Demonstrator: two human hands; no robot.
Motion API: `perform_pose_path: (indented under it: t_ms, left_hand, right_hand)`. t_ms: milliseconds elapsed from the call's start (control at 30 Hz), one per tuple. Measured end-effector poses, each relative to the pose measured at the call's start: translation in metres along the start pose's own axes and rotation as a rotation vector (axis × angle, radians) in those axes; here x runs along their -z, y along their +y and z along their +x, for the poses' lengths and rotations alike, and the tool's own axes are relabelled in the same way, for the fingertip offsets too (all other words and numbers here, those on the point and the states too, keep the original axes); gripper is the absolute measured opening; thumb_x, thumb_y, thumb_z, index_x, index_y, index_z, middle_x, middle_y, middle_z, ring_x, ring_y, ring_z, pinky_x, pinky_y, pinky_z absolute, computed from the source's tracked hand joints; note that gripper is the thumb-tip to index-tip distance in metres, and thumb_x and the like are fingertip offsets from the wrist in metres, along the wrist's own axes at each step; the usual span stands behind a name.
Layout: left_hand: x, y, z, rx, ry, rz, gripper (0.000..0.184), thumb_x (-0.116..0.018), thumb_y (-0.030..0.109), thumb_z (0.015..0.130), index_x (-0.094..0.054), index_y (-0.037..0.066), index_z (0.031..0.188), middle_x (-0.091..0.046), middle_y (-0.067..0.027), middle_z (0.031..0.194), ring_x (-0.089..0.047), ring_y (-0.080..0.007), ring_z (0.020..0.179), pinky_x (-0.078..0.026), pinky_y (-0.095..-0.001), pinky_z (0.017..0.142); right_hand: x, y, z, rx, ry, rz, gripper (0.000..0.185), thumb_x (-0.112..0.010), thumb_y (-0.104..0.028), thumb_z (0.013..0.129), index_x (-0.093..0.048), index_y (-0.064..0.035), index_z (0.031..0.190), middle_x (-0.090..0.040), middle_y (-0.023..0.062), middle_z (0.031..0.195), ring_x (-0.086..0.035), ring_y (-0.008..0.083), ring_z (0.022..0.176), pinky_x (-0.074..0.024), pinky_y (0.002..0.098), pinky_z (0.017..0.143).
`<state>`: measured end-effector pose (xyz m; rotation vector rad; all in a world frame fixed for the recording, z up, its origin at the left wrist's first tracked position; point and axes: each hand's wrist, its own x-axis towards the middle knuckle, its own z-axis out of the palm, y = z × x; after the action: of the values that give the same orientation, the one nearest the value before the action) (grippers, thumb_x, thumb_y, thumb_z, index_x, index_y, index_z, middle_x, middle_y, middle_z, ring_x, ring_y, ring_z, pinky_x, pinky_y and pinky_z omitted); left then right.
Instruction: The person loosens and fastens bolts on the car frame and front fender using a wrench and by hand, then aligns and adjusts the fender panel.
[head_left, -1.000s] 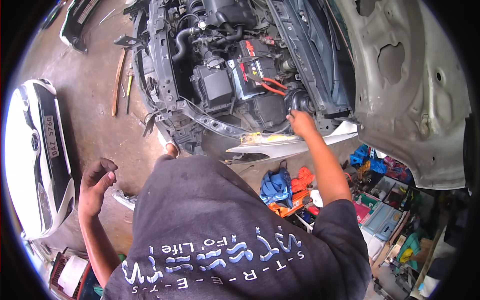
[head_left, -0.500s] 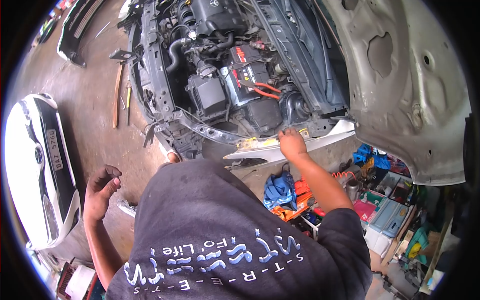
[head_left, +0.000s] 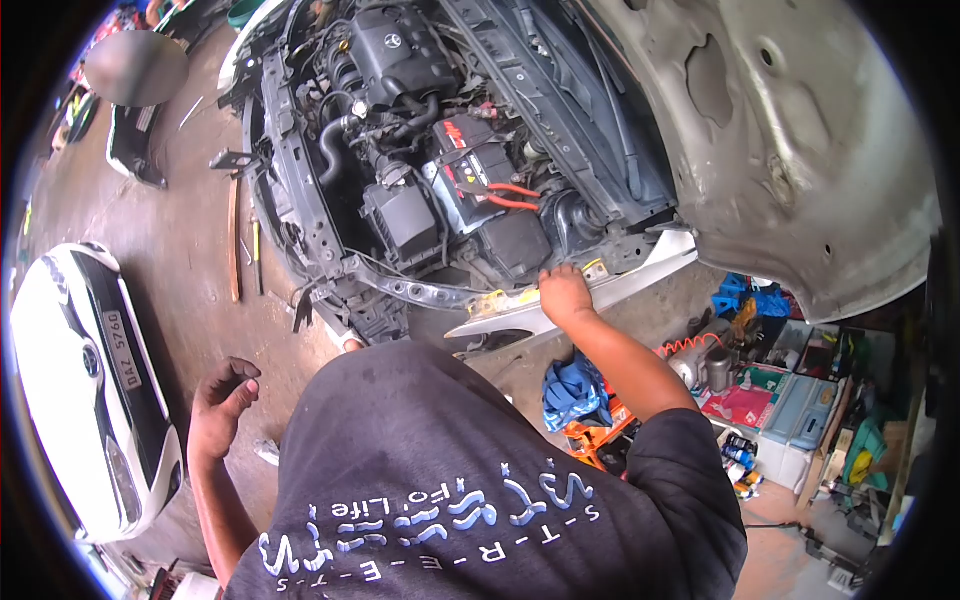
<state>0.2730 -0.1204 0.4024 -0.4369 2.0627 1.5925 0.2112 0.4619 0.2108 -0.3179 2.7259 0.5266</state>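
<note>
My right hand (head_left: 567, 297) is on the upper edge of a white car fender (head_left: 632, 280), its fingers folded over the inner lip by the engine bay. Yellow patches show on the lip beside the fingers. Off to my left, my left hand (head_left: 222, 405) hangs in the air, its darkened fingers loosely curled and the thumb apart from them. I make out nothing in it. Inside the bay, pliers with orange handles (head_left: 512, 195) lie across the car battery (head_left: 470, 160), near a black air filter box (head_left: 403, 222).
A raised hood (head_left: 800, 170) stands at the right. On the floor at left lies a white front bumper (head_left: 70, 390) with a plate. A wooden strip (head_left: 236, 240) and a hammer-like tool (head_left: 256, 258) lie nearby. Toolboxes (head_left: 800, 410) and a blue cloth (head_left: 575, 392) sit lower right.
The view has shifted, so the car sits further left and the bumper lower. My right hand stays on the fender edge. My left hand remains raised and loosely curled.
</note>
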Motion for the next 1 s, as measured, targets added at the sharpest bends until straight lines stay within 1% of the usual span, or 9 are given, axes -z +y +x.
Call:
perform_pose_path:
  t_ms: [100,367,433,533,567,633,700,767,1000]
  left_hand:
    - [-0.003,0.001,0.0,0.0,-0.011,0.021,0.02,-0.076,0.019,0.092,-0.068,0.006,0.105,-0.062,0.003,0.091,-0.056,-0.0098,0.082,-0.044,-0.026,0.076]
    - [-0.01,0.002,0.008,-0.008,-0.04,0.027,0.017,-0.075,0.016,0.093,-0.068,0.006,0.105,-0.062,0.0029,0.088,-0.057,-0.0095,0.08,-0.045,-0.0257,0.073]
    - [-0.013,0.0,0.011,-0.012,-0.056,0.033,0.017,-0.075,0.016,0.094,-0.068,0.006,0.105,-0.062,0.0029,0.087,-0.057,-0.0091,0.079,-0.045,-0.0255,0.073]
    - [-0.02,0.003,0.016,-0.013,-0.09,0.038,0.018,-0.075,0.017,0.094,-0.068,0.005,0.106,-0.062,0.0025,0.087,-0.058,-0.0098,0.08,-0.046,-0.0258,0.074]
    - [-0.022,0.004,0.017,-0.015,-0.105,0.03,0.018,-0.075,0.017,0.093,-0.068,0.005,0.105,-0.063,0.0017,0.086,-0.058,-0.0106,0.08,-0.046,-0.0262,0.074]
    - [-0.026,0.006,0.021,-0.016,-0.143,0.043,0.017,-0.074,0.015,0.093,-0.068,0.005,0.105,-0.063,0.0009,0.086,-0.059,-0.0113,0.08,-0.047,-0.0265,0.074]
    - [-0.029,0.009,0.022,-0.011,-0.157,0.046,0.017,-0.073,0.014,0.093,-0.068,0.004,0.105,-0.064,-0.0002,0.087,-0.06,-0.0118,0.08,-0.047,-0.0272,0.074]
    - [-0.031,0.012,0.024,-0.017,-0.155,0.065,0.018,-0.074,0.015,0.093,-0.068,0.003,0.105,-0.065,-0.0006,0.088,-0.06,-0.0121,0.079,-0.048,-0.0276,0.074]
    - [-0.037,0.014,0.035,-0.047,-0.188,0.079,0.02,-0.076,0.017,0.092,-0.069,0.003,0.105,-0.066,-0.0012,0.085,-0.06,-0.012,0.078,-0.047,-0.0275,0.073]
  right_hand:
    - [0.003,-0.004,0.001,-0.051,0.018,0.055,0.024,-0.053,-0.019,0.096,-0.07,-0.006,0.106,-0.072,0.016,0.106,-0.065,0.0323,0.106,-0.0518,0.0434,0.09]
    - [-0.014,-0.02,-0.001,-0.109,0.024,-0.05,0.026,-0.054,-0.022,0.097,-0.071,-0.0072,0.11,-0.074,0.0151,0.108,-0.066,0.0316,0.102,-0.0503,0.0472,0.084]
    - [-0.01,-0.029,0.003,-0.149,-0.023,-0.021,0.028,-0.054,-0.022,0.096,-0.072,-0.0063,0.112,-0.074,0.0172,0.111,-0.067,0.0339,0.105,-0.0505,0.0497,0.085]
    - [-0.006,-0.048,0.001,-0.121,0.086,-0.051,0.027,-0.058,-0.023,0.091,-0.073,-0.0048,0.104,-0.074,0.0169,0.099,-0.068,0.034,0.092,-0.0513,0.0499,0.072]
    - [-0.003,-0.052,0.005,-0.148,0.087,-0.04,0.027,-0.058,-0.023,0.091,-0.073,-0.0048,0.104,-0.074,0.0169,0.099,-0.068,0.034,0.092,-0.0513,0.0499,0.072]
    - [0.0,-0.055,0.014,-0.149,-0.114,0.048,0.033,-0.055,-0.023,0.094,-0.073,-0.0017,0.114,-0.074,0.0219,0.11,-0.068,0.0425,0.107,-0.0538,0.0584,0.079]
    - [-0.001,-0.053,0.016,-0.173,-0.074,0.066,0.033,-0.056,-0.023,0.094,-0.073,-0.001,0.112,-0.074,0.0207,0.109,-0.068,0.0419,0.104,-0.053,0.0586,0.075]
    - [-0.002,-0.048,0.016,-0.194,-0.002,-0.055,0.029,-0.058,-0.023,0.092,-0.075,-0.0046,0.106,-0.074,0.0163,0.099,-0.069,0.0366,0.092,-0.0504,0.0525,0.068]
    - [0.002,-0.048,0.03,-0.224,-0.223,0.048,0.032,-0.058,-0.023,0.093,-0.079,-0.0081,0.112,-0.074,0.0132,0.111,-0.063,0.0398,0.104,-0.0473,0.0556,0.072]
